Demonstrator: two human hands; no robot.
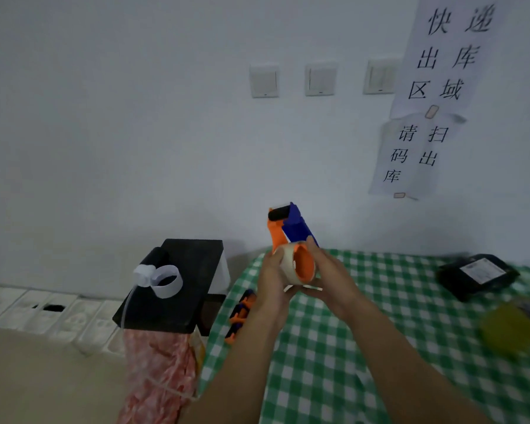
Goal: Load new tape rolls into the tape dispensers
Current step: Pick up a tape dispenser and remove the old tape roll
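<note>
Two hands are meeting close together above the green-checked bench (349,377): your left hand (273,280) is curling around the pale tape roll (288,263), while your right hand (329,275) is gripping the orange-and-blue tape dispenser (297,231) from the other side. The roll is sitting on the dispenser's orange hub, and the dispenser is pointing up toward the wall. A second tape dispenser (240,313) is lying at the bench's left edge, a black parcel (478,276) is resting far right, and empty tape cores (166,281) are sitting on a black box (193,270).
</note>
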